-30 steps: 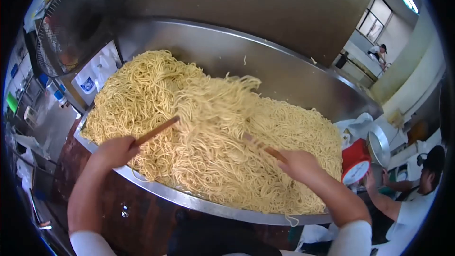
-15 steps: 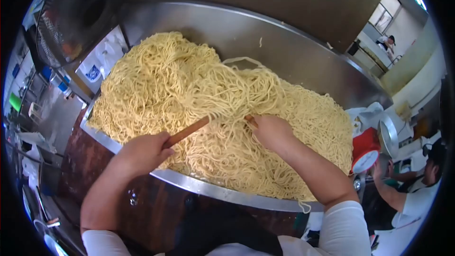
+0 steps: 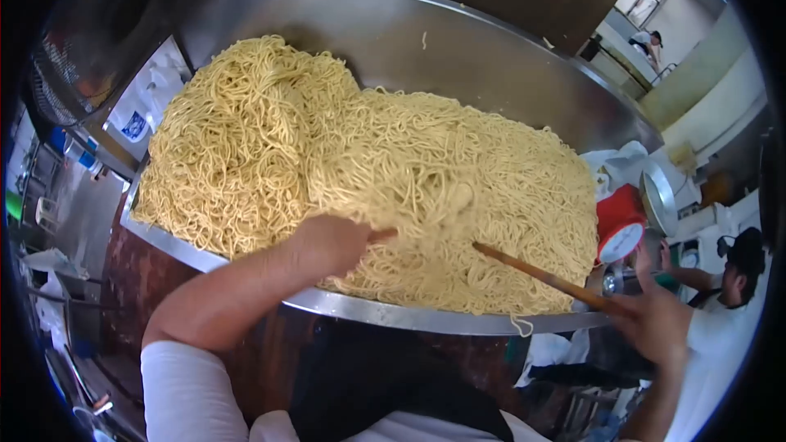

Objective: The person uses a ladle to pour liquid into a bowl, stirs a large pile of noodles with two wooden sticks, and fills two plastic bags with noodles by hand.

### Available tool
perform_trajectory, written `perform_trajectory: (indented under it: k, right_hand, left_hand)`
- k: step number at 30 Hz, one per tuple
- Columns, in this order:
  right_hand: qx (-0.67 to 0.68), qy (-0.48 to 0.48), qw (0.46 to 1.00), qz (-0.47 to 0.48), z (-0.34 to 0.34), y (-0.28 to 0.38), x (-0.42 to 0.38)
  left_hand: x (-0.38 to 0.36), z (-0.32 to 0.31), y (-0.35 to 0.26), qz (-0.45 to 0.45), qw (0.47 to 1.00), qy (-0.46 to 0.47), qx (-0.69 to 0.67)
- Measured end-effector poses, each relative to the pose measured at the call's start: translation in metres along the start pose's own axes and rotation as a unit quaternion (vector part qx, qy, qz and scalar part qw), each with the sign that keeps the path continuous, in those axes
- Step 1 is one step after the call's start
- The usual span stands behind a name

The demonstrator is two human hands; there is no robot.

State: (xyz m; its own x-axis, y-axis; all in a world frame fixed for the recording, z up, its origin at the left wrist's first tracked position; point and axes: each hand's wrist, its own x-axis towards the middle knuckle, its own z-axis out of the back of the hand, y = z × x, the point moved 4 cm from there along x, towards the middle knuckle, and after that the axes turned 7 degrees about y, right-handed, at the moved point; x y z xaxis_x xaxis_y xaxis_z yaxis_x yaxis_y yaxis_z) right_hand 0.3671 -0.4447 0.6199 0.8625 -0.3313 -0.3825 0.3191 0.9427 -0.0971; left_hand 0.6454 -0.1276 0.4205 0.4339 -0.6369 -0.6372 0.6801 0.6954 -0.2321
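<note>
A large heap of yellow noodles (image 3: 237,139) fills the metal tray (image 3: 344,304). My left hand (image 3: 332,245) is closed round a short visible length of wooden stick (image 3: 383,235) over the near middle of the noodles. Beyond the tray's near right edge, my right hand (image 3: 655,319) grips a long wooden stick (image 3: 548,277), whose tip touches the noodles near the centre. Some noodles between the two sticks are blurred by motion. One strand (image 3: 521,326) hangs over the near rim.
A red scale (image 3: 618,223) and a round metal pan (image 3: 657,196) stand at the right. Beside them a co-worker (image 3: 737,278) is at work. Another person (image 3: 647,45) is far back right. A fan (image 3: 61,74) and plastic bags (image 3: 160,90) are at left.
My right hand has moved right and toward me, baring the long stick. My left hand has moved right. The lifted bunch of noodles is down on the heap, and the view has shifted.
</note>
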Motion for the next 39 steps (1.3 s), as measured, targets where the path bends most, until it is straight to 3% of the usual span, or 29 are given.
perform_trajectory:
  k: [1, 4, 6, 7, 8, 9, 10, 12, 15, 16, 17, 18, 20, 21, 22, 23, 24, 26, 29, 30, 31, 32, 33, 34, 36, 39]
  right_hand:
    - [-0.018, 0.022, 0.999, -0.029, -0.025, 0.016, 0.029]
    - [-0.086, -0.061, 0.994, -0.029, -0.021, 0.067, 0.115]
    - [-0.187, -0.105, 0.976, 0.029, 0.006, 0.092, 0.178]
    - [-0.211, -0.227, 0.949, 0.061, 0.039, 0.118, 0.194]
    - [-0.146, -0.229, 0.960, 0.061, 0.076, 0.145, 0.203]
    - [-0.189, -0.169, 0.966, 0.044, 0.094, 0.159, 0.224]
    - [-0.187, -0.189, 0.963, 0.036, 0.103, 0.164, 0.218]
    - [-0.215, -0.088, 0.970, 0.066, 0.103, 0.166, 0.209]
    - [-0.220, -0.015, 0.974, 0.053, 0.051, 0.100, 0.152]
    - [-0.204, 0.036, 0.978, 0.012, 0.028, 0.070, 0.133]
    - [-0.150, 0.017, 0.988, 0.025, 0.014, 0.041, 0.103]
    - [-0.110, 0.030, 0.993, -0.038, 0.020, 0.024, 0.063]
    - [-0.033, -0.034, 0.994, -0.097, 0.029, -0.014, -0.007]
    - [0.012, -0.183, 0.980, -0.080, 0.011, -0.057, -0.042]
    - [0.124, -0.116, 0.982, -0.082, 0.007, -0.078, -0.075]
    - [0.221, -0.070, 0.961, -0.152, -0.013, -0.115, -0.103]
    - [0.219, -0.070, 0.961, -0.156, -0.026, -0.136, -0.110]
    - [0.336, 0.034, 0.911, -0.237, -0.064, -0.167, -0.102]
    - [0.371, 0.026, 0.907, -0.196, -0.128, -0.183, 0.020]
    - [0.265, -0.007, 0.956, -0.128, -0.121, -0.186, 0.065]
    - [0.252, -0.066, 0.965, -0.028, -0.108, -0.175, 0.114]
    - [0.200, -0.010, 0.977, -0.078, -0.100, -0.159, 0.161]
    - [0.165, -0.046, 0.985, 0.039, -0.079, -0.126, 0.204]
    - [0.156, -0.023, 0.987, 0.008, -0.068, -0.100, 0.246]
    - [0.046, -0.076, 0.996, 0.006, -0.030, -0.044, 0.317]
    - [0.041, -0.073, 0.996, 0.024, 0.003, 0.012, 0.322]
  left_hand:
    - [-0.014, -0.002, 0.002, 0.005, 1.000, -0.007, -0.012]
    - [-0.112, 0.015, 0.055, 0.071, 0.996, 0.020, -0.054]
    - [-0.188, 0.026, 0.095, 0.128, 0.988, -0.046, -0.069]
    - [-0.219, 0.036, 0.100, 0.151, 0.977, -0.099, -0.109]
    - [-0.241, 0.050, 0.091, 0.219, 0.964, -0.137, -0.060]
    - [-0.255, 0.058, 0.082, 0.252, 0.951, -0.180, -0.021]
    - [-0.258, 0.065, 0.074, 0.251, 0.947, -0.200, -0.012]
    - [-0.255, 0.080, 0.056, 0.212, 0.919, -0.328, -0.051]
    - [-0.219, 0.105, 0.025, 0.143, 0.951, -0.263, -0.078]
    - [-0.196, 0.108, 0.024, 0.147, 0.965, -0.215, -0.025]
    - [-0.162, 0.109, 0.025, 0.151, 0.974, -0.169, 0.028]
    - [-0.117, 0.107, 0.027, 0.178, 0.974, -0.117, 0.077]
    - [-0.003, 0.098, 0.022, 0.130, 0.985, -0.052, 0.103]
    - [0.042, 0.103, -0.004, 0.108, 0.988, -0.055, 0.093]
    - [0.087, 0.107, -0.031, 0.028, 0.988, -0.070, 0.136]
    - [0.122, 0.115, -0.058, -0.015, 0.989, -0.105, 0.107]
    - [0.165, 0.114, -0.080, -0.031, 0.988, -0.102, 0.108]
    - [0.198, 0.105, -0.107, -0.048, 0.989, -0.090, 0.109]
    - [0.161, 0.085, -0.107, -0.080, 0.995, -0.054, 0.026]
    - [0.142, 0.075, -0.085, -0.101, 0.994, -0.051, -0.007]
    - [0.130, 0.060, -0.048, -0.132, 0.983, -0.060, -0.113]
    - [0.116, 0.050, -0.011, -0.100, 0.983, -0.019, -0.153]
    - [0.077, 0.054, 0.014, -0.078, 0.973, -0.033, -0.216]
    - [0.036, 0.061, 0.033, -0.044, 0.973, -0.071, -0.215]
    - [-0.043, 0.077, 0.070, 0.027, 0.972, -0.093, -0.216]
    - [-0.131, 0.105, 0.071, 0.120, 0.959, -0.192, -0.167]
